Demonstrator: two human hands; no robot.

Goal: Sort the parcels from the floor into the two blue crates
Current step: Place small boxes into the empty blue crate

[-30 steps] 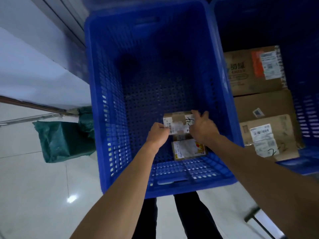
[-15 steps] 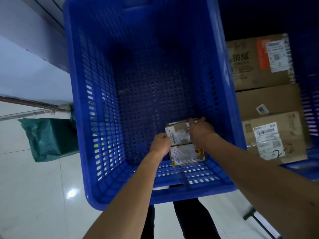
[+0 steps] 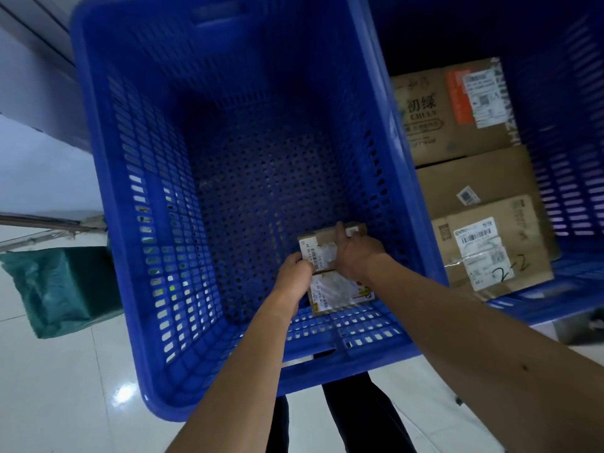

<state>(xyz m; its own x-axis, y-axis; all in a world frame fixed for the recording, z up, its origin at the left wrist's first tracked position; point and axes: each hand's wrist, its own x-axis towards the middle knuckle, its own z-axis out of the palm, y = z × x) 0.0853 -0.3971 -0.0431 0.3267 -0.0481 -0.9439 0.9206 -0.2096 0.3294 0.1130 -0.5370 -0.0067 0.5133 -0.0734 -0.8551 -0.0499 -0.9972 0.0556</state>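
Note:
Both my arms reach down into the left blue crate (image 3: 108, 197). My left hand (image 3: 294, 273) and my right hand (image 3: 356, 253) grip a small brown parcel (image 3: 322, 248) with a white label, low at the crate's near right corner. It lies against a second small labelled parcel (image 3: 336, 294) resting on the crate floor just in front of it. The right blue crate (image 3: 568, 178) holds three larger cardboard boxes: one at the back (image 3: 454, 112), one in the middle (image 3: 480, 178), one in front (image 3: 490, 246) marked "2-2".
A green plastic-wrapped parcel (image 3: 55, 289) lies on the white tiled floor left of the left crate. A wall and a metal rail (image 3: 39, 220) run along the far left. My dark trouser legs (image 3: 359, 416) stand just in front of the crate.
My hands have lowered the small parcel deeper into the left crate, down beside the parcel lying there. My view has moved closer over the crate.

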